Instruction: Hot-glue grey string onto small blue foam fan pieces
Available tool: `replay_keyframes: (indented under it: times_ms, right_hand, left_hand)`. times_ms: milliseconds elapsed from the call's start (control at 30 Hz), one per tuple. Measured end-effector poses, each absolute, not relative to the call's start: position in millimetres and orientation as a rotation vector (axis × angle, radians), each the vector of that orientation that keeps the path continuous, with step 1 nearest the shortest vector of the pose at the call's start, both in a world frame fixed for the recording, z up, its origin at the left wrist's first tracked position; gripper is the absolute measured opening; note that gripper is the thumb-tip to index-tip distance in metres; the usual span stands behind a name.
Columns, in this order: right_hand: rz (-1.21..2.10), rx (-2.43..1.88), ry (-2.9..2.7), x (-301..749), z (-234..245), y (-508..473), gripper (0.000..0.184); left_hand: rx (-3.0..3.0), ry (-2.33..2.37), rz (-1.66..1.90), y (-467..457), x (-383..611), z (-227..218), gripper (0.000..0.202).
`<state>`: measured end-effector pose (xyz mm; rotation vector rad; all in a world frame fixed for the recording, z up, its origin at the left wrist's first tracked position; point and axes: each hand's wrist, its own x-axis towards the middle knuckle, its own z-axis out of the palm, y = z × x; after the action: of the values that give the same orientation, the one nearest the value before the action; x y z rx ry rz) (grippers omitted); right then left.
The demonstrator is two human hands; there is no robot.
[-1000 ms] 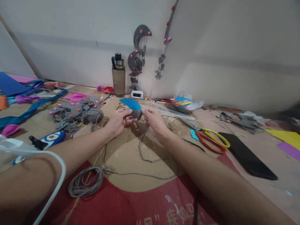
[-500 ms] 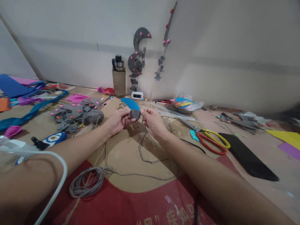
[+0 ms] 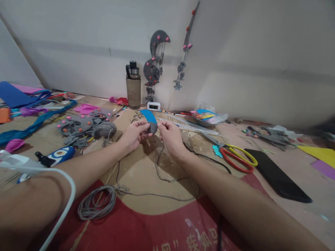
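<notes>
Between my hands is a crescent-shaped blue piece, its lower end covered in wound grey yarn. My left hand pinches this crescent from the left, thumb on the wrapped part. At its right edge, my right hand has thumb and finger pressed together on the grey yarn; the exact grip is partly hidden. A loose strand hangs below the right hand and runs over the cardboard to a coil of grey yarn beside my left forearm.
Scissors and a black phone-like slab lie right. Grey pompom-dotted pieces, a yarn ball and a blue bottle are left. A water bottle stands by the wall, near hanging grey crescents.
The crescent has tilted slightly more upright and shifted a little right. My left fingers have moved up onto the wrapped part; my right hand stays close at its edge.
</notes>
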<state>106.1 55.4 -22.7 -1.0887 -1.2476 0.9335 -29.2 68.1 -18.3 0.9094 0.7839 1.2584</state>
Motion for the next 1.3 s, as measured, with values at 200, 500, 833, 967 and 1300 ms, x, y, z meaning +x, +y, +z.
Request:
replay_keyframes:
  times_ms: [200, 500, 833, 967, 1300]
  right_hand:
    - [0.755, -1.141, -1.272, 106, -23, 54, 0.020]
    - [0.802, -1.031, -1.378, 99, -13, 40, 0.017]
    - [0.812, -0.987, -1.381, 98, -19, 42, 0.014]
    - [0.707, -1.044, -1.429, 100, -22, 45, 0.016]
    - [0.434, -1.030, -1.635, 101, -18, 37, 0.021]
  left_hand:
    - [1.185, 0.948, 1.299, 54, -18, -17, 0.030]
    - [1.323, 0.906, 1.365, 48, -15, -16, 0.031]
    - [1.245, 0.824, 1.349, 47, -15, -16, 0.025]
    - [1.229, 0.817, 1.328, 48, -15, -18, 0.020]
    - [1.112, 0.738, 1.396, 49, -17, -15, 0.018]
